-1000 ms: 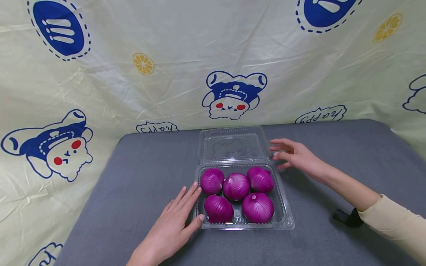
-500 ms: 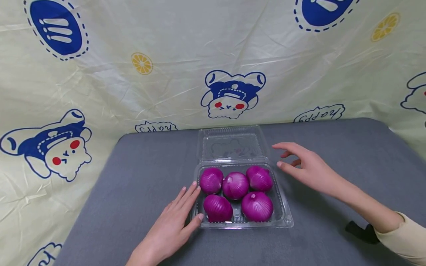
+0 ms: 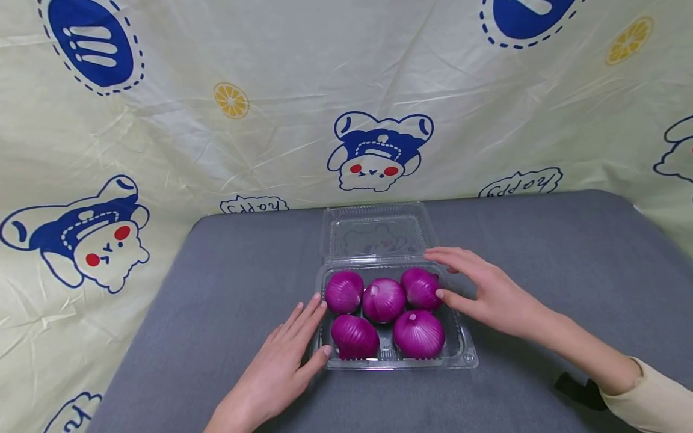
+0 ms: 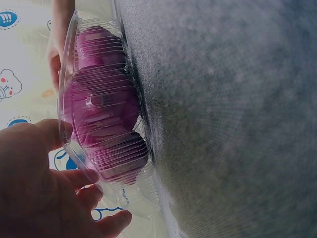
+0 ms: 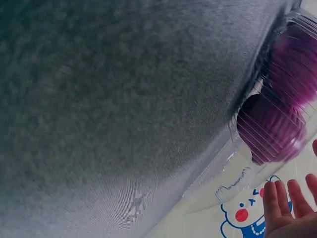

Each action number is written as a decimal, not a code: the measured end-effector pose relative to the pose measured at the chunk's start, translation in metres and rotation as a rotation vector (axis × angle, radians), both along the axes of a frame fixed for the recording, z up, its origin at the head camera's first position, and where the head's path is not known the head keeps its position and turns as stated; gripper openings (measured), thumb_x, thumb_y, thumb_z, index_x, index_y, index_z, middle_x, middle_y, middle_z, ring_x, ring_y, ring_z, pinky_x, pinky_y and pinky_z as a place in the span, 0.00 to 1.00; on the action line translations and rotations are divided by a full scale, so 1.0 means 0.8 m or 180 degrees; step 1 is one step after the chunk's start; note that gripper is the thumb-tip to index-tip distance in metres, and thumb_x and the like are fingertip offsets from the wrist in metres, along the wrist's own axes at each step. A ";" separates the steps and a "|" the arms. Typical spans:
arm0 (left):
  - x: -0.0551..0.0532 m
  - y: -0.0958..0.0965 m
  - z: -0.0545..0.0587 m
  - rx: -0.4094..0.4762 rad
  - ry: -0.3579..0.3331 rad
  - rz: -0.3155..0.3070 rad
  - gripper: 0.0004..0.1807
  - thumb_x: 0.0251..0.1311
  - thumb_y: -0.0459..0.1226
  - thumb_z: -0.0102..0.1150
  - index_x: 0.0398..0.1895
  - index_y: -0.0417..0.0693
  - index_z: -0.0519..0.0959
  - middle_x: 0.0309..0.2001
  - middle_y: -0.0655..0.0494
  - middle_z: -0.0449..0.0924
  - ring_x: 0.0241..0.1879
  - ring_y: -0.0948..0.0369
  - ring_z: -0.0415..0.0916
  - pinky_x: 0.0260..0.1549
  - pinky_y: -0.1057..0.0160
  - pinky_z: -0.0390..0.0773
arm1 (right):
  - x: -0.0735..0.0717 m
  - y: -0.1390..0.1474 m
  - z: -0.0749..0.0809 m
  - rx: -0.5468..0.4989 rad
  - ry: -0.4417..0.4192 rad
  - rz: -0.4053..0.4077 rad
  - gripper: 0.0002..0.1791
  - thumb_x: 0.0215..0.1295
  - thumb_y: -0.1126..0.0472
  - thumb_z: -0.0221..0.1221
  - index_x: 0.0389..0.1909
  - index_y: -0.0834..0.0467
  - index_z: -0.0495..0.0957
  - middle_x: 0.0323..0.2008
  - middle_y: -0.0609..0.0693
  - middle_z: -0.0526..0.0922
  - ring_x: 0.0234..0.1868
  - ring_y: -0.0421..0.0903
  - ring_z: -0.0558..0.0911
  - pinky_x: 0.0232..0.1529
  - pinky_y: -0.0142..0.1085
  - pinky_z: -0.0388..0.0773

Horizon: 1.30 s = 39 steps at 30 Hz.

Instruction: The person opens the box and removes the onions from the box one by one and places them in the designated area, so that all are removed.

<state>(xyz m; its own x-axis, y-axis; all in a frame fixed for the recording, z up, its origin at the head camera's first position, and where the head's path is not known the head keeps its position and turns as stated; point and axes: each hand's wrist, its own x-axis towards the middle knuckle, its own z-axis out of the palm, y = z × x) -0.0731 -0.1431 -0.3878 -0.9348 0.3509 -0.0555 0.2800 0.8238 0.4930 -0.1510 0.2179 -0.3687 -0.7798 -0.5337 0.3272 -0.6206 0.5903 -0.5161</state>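
A clear plastic clamshell box [image 3: 400, 364] holds several purple onions [image 3: 384, 300] in two rows. Its lid [image 3: 373, 225] is folded back, flat behind the tray. My left hand [image 3: 281, 361] rests along the box's left rim, fingers straight; in the left wrist view its thumb and fingertips [image 4: 91, 176] are at the clear wall. My right hand [image 3: 495, 294] reaches over the right rim with fingers spread. Its thumb tip is right at the back right onion [image 3: 418, 288], and its other fingertips are near the hinge. In the right wrist view, the fingers [image 5: 294, 196] are extended beside the box.
The box stands on a grey cloth-covered table [image 3: 238, 270]. A pale printed curtain [image 3: 281, 138] hangs behind and to the left of the table. A black strap [image 3: 582, 391] shows under the right sleeve [image 3: 649, 397].
My right hand drew back slightly to the right from the lid's edge, then came left and forward over the rear right onion. The left hand and the box stay put.
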 end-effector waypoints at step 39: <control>0.000 0.000 0.000 0.0083 -0.0147 0.0043 0.37 0.69 0.59 0.49 0.78 0.69 0.51 0.77 0.73 0.40 0.76 0.54 0.40 0.64 0.32 0.52 | -0.033 -0.020 0.006 0.0868 -0.0509 0.0431 0.42 0.47 0.57 0.75 0.66 0.50 0.72 0.64 0.48 0.72 0.62 0.50 0.70 0.51 0.48 0.78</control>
<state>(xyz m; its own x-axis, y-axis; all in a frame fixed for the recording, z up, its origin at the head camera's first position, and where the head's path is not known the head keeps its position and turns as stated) -0.0729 -0.1433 -0.3878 -0.9360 0.3403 -0.0898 0.2454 0.8140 0.5265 -0.1775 0.2020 -0.3640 -0.7258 -0.6869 0.0375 -0.6267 0.6378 -0.4478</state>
